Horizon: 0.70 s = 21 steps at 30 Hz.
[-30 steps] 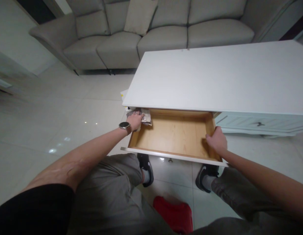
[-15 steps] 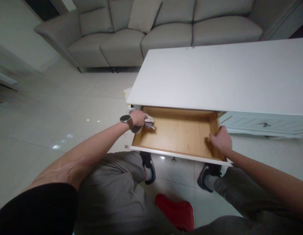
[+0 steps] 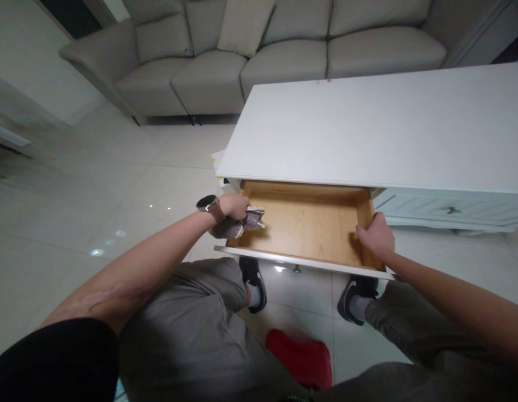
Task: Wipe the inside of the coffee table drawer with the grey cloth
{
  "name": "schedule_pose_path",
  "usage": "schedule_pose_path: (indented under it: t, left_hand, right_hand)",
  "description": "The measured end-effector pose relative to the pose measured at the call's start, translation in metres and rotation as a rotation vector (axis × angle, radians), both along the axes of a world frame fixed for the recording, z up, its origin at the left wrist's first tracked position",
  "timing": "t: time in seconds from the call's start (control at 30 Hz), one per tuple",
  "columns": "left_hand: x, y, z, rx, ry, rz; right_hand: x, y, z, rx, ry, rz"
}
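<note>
A wooden drawer (image 3: 304, 223) is pulled out of a white table (image 3: 359, 128), and nothing lies inside it. My left hand (image 3: 236, 206), with a watch on the wrist, is closed on a brownish-grey cloth (image 3: 254, 218) at the drawer's left side wall. Part of the cloth hangs outside the drawer and part is over its inside. My right hand (image 3: 376, 237) grips the drawer's right side wall, thumb inside and the other fingers hidden on the outer side.
A grey sofa (image 3: 284, 61) stands behind the table. Another drawer front with a dark knob (image 3: 452, 210) is at the right. A red object (image 3: 300, 360) lies on the floor between my feet. White items with yellow marks (image 3: 217, 159) are left of the table.
My left hand has shifted slightly left and down along the drawer's left wall, and more of the cloth shows. My right hand keeps its grip on the right wall.
</note>
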<state>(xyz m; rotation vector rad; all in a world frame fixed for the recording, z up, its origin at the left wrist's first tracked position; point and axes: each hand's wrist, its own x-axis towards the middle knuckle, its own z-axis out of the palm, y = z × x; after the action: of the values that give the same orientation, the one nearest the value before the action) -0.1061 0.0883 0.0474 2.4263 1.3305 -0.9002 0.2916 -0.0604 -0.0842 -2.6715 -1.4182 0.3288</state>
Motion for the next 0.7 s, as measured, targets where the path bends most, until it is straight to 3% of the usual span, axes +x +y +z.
schedule_pose_path:
  t: [0.1, 0.17, 0.23, 0.37, 0.43, 0.57, 0.7]
  left_hand:
    - [0.007, 0.006, 0.023, 0.301, -0.009, -0.011]
    - [0.012, 0.01, 0.021, 0.413, -0.038, -0.032]
    - [0.013, 0.015, 0.004, 0.429, -0.018, -0.038]
    - [0.004, 0.02, -0.05, 0.36, 0.02, -0.083]
    - [0.002, 0.019, -0.068, 0.407, -0.003, -0.119]
    - [0.011, 0.02, -0.079, 0.492, -0.095, -0.175]
    - [0.019, 0.031, -0.09, 0.526, -0.213, -0.341]
  right_hand:
    - [0.001, 0.0, -0.001, 0.002, 0.003, -0.003]
    - [0.001, 0.0, -0.001, 0.005, 0.002, -0.003]
    - [0.001, 0.0, -0.001, 0.005, 0.002, -0.001]
    - [0.002, 0.002, -0.003, 0.01, 0.01, -0.019]
    - [0.002, 0.002, -0.006, 0.023, 0.018, -0.026]
    - [0.005, 0.003, -0.01, 0.04, 0.02, -0.019]
    - [0.005, 0.004, -0.009, 0.038, 0.0, -0.01]
